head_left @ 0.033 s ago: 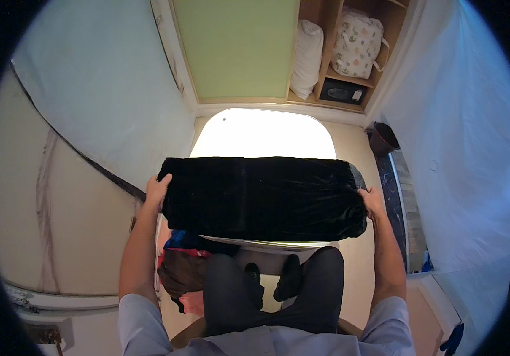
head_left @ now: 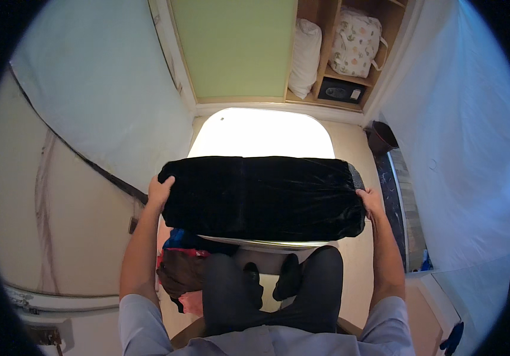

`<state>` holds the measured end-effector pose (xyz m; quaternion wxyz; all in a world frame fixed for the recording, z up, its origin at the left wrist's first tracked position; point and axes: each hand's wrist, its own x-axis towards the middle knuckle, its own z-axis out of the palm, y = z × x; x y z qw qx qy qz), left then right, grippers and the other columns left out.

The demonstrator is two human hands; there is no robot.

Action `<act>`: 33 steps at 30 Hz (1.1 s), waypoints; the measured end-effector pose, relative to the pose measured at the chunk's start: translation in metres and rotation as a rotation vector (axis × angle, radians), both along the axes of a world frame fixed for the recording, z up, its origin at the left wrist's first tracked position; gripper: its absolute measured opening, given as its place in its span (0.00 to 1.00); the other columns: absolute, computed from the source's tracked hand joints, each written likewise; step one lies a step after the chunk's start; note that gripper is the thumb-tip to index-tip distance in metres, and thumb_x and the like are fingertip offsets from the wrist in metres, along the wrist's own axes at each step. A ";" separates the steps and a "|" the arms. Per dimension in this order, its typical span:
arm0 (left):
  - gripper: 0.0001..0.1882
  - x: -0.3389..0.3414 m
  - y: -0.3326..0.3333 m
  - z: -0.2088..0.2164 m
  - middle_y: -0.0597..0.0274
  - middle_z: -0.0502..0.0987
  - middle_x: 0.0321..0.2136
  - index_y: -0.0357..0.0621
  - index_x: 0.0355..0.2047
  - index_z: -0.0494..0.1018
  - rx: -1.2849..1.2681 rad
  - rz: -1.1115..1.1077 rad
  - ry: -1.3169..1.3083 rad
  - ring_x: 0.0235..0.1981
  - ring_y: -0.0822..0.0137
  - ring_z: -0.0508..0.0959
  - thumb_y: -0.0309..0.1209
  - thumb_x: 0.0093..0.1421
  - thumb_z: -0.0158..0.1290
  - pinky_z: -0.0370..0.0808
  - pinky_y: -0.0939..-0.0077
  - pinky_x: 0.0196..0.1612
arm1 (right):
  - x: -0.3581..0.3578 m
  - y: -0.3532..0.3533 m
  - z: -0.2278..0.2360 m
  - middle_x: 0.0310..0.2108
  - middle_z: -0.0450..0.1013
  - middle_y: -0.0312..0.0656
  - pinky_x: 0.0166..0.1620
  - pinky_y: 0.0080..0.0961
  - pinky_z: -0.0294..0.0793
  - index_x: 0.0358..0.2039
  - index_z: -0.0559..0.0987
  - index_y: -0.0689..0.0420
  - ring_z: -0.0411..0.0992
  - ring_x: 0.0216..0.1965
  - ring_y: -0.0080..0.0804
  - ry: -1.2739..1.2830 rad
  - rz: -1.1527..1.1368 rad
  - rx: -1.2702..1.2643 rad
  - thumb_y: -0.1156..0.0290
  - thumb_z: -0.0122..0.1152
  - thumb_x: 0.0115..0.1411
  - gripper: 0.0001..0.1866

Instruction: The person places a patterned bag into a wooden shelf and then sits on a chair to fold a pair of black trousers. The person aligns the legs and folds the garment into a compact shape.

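A long black velvet cloth (head_left: 261,199), gathered toward its right end, stretches across the near part of a bright white table (head_left: 267,132). At its left end my left hand (head_left: 160,191) grips the edge, thumb on top and fingers out of sight underneath. My right hand (head_left: 372,203) pinches the opposite end beside a greyish patch (head_left: 357,177), with the thumb on the fabric. Whether the cloth rests on the table or is held just above it, I cannot tell.
A pile of brown, red, pink and blue clothes (head_left: 180,276) lies left of my legs. Beyond the table are a green panel (head_left: 231,50) and shelves with a white pillow (head_left: 306,59), a patterned bag (head_left: 356,44) and a black safe (head_left: 341,90). A dark bin (head_left: 382,139) stands right.
My left hand has shifted slightly inward at the cloth's left end, and the upper left corner looks more rounded. My right hand keeps its grip.
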<state>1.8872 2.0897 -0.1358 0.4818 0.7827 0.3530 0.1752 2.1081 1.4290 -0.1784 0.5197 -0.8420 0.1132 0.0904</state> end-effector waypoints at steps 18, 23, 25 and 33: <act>0.37 -0.012 -0.249 -0.021 0.46 0.56 0.69 0.56 0.67 0.62 0.928 -0.734 0.104 0.70 0.33 0.48 0.55 0.62 0.51 0.42 0.26 0.66 | -0.052 0.009 0.062 0.35 0.79 0.43 0.41 0.30 0.79 0.39 0.79 0.64 0.78 0.35 0.35 0.219 -0.036 0.558 0.72 0.59 0.59 0.11; 0.36 -0.024 -0.252 -0.021 0.47 0.54 0.70 0.59 0.67 0.63 0.920 -0.740 0.108 0.71 0.34 0.46 0.57 0.62 0.50 0.41 0.25 0.66 | -0.049 0.105 0.127 0.33 0.78 0.55 0.42 0.42 0.76 0.38 0.77 0.66 0.78 0.38 0.46 -0.292 0.368 -0.239 0.71 0.51 0.61 0.12; 0.36 -0.030 -0.252 -0.018 0.48 0.54 0.70 0.60 0.67 0.63 0.929 -0.725 0.109 0.71 0.34 0.46 0.57 0.62 0.50 0.41 0.25 0.66 | -0.069 0.176 0.138 0.35 0.78 0.61 0.44 0.46 0.77 0.37 0.77 0.66 0.79 0.39 0.54 -0.395 0.471 -0.568 0.72 0.51 0.60 0.11; 0.37 -0.047 -0.244 -0.019 0.52 0.55 0.70 0.53 0.65 0.65 0.892 -0.707 0.097 0.71 0.36 0.47 0.53 0.58 0.55 0.42 0.24 0.66 | -0.189 0.303 0.079 0.47 0.73 0.62 0.44 0.43 0.81 0.49 0.73 0.67 0.77 0.47 0.55 -0.409 0.989 -0.872 0.64 0.57 0.60 0.22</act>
